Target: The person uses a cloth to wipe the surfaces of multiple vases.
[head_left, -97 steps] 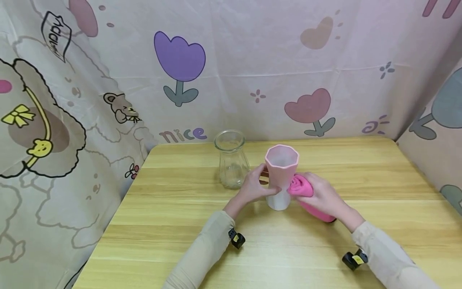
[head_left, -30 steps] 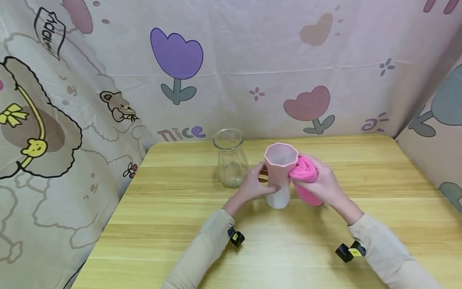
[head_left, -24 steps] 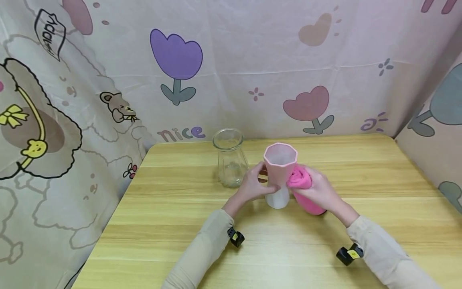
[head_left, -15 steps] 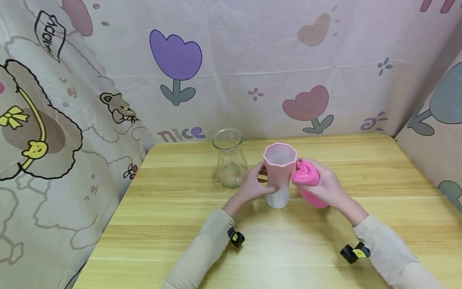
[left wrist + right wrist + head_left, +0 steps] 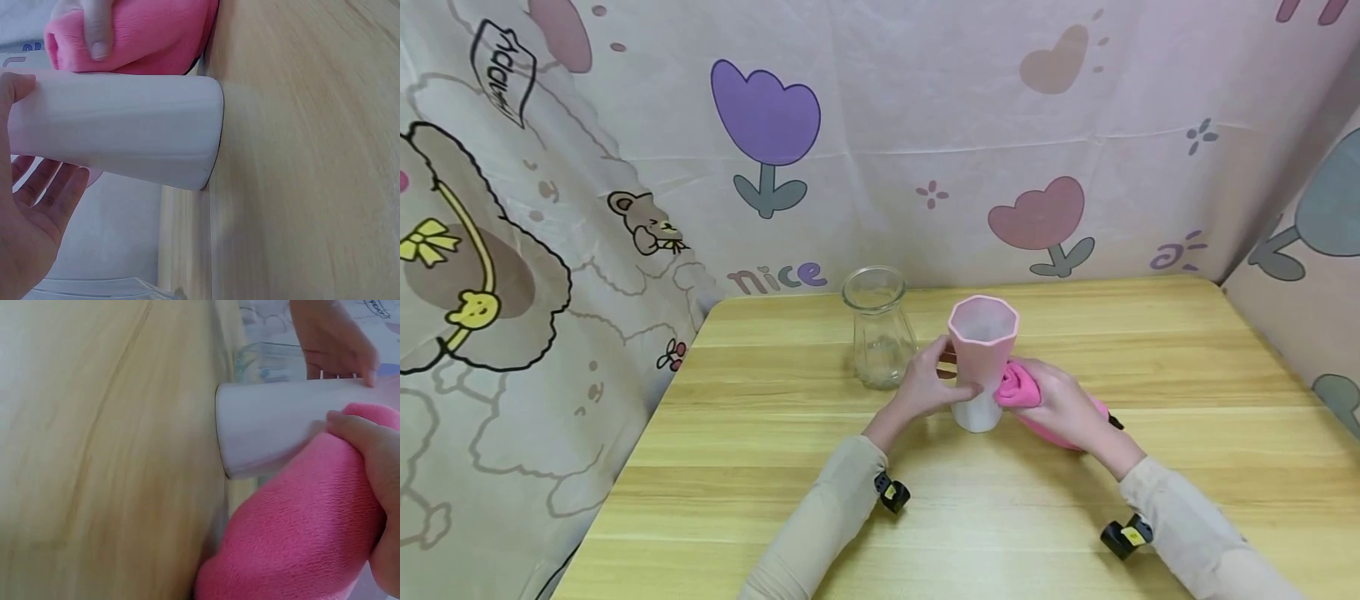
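Note:
A tall faceted vase (image 5: pixel 981 358), pink at the top and fading to white below, stands upright on the wooden table. My left hand (image 5: pixel 921 382) grips it from the left, thumb across the front and fingers behind. On its right side, my right hand (image 5: pixel 1060 404) holds a bunched pink cloth (image 5: pixel 1018 386) against the vase wall. In the right wrist view the fuzzy cloth (image 5: pixel 306 525) hangs down toward the table below my thumb. The left wrist view shows the vase's white base (image 5: pixel 156 125) on the tabletop.
A clear glass vase (image 5: pixel 882 342) with a flared rim stands just behind and left of my left hand. A patterned curtain (image 5: pixel 880 150) hangs along the table's back edge. The wooden tabletop (image 5: pixel 760 467) stretches toward me.
My right hand has rubbed the cloth up and down the vase's right side, and is now lower than half a second ago. The left hand and vase keep their place.

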Motion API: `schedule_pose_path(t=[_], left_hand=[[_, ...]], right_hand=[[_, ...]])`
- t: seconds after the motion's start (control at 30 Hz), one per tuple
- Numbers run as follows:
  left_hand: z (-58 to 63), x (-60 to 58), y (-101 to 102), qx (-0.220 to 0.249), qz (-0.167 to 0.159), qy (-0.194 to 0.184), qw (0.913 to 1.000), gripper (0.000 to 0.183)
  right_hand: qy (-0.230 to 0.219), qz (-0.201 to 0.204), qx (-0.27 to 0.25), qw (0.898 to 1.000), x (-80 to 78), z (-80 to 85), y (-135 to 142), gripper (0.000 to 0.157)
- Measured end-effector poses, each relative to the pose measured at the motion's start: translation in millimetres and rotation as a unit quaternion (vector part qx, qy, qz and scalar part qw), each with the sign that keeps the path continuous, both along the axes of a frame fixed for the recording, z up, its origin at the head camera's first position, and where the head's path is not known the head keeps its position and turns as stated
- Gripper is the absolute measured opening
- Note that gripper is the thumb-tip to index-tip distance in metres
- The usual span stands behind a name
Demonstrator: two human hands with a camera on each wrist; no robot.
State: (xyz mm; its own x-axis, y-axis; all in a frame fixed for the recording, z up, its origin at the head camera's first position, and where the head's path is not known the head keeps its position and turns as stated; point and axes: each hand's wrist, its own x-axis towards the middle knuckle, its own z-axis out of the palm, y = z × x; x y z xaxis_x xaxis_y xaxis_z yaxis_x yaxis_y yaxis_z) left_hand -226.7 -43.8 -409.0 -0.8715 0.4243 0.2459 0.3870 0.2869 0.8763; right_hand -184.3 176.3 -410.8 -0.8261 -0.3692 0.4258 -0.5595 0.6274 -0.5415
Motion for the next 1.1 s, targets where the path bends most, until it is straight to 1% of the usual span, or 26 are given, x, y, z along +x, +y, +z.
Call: schedule_pose_path(t=[0.07,0.2,0.3,0.47,0.57,0.67,0.8,0.93,1.03,1.1], left_hand=[[0.5,0.4,0.1,0.001,0.000,0.000,1.0000,0.060],[-0.4,1.0,1.5,0.004,-0.001,-0.006,1.0000,0.060],[-1.0,1.2,2.1,0.005,0.000,-0.007,1.0000,0.060],[-0.6,0.7,1.9,0.000,0.005,-0.008,1.0000,0.060],[0.5,0.7,1.5,-0.005,0.007,-0.011,0.9999,0.060],[1.8,0.8,0.9,-0.007,0.008,-0.010,0.9999,0.060],[3.5,0.9,0.4,-0.009,0.007,-0.005,0.9999,0.060],[4.8,1.3,0.4,-0.019,0.005,0.000,0.9998,0.062],[6.0,2.8,0.5,-0.038,0.004,0.005,0.9993,0.064],[7.0,4.7,0.9,-0.050,0.005,0.009,0.9987,0.065]], right_hand=[[-0.003,0.002,-0.001,1.000,0.4,2.2,1.5,0.056],[-0.022,0.000,-0.051,0.998,1.7,7.5,1.8,0.061],[-0.033,-0.006,-0.070,0.997,1.9,7.4,-1.4,0.061],[-0.035,-0.009,-0.032,0.999,2.9,0.0,-6.0,0.055],[-0.033,-0.016,0.011,0.999,3.7,-3.8,-7.1,0.056],[-0.036,-0.020,0.054,0.998,3.0,-6.8,-8.3,0.059],[-0.049,-0.026,0.090,0.994,1.9,-10.2,-9.9,0.064],[-0.066,-0.027,0.096,0.993,0.2,-12.8,-8.8,0.067],[-0.078,-0.026,0.087,0.993,-0.4,-12.1,-5.3,0.066],[-0.095,-0.026,0.072,0.992,-0.6,-9.4,-2.1,0.067]])
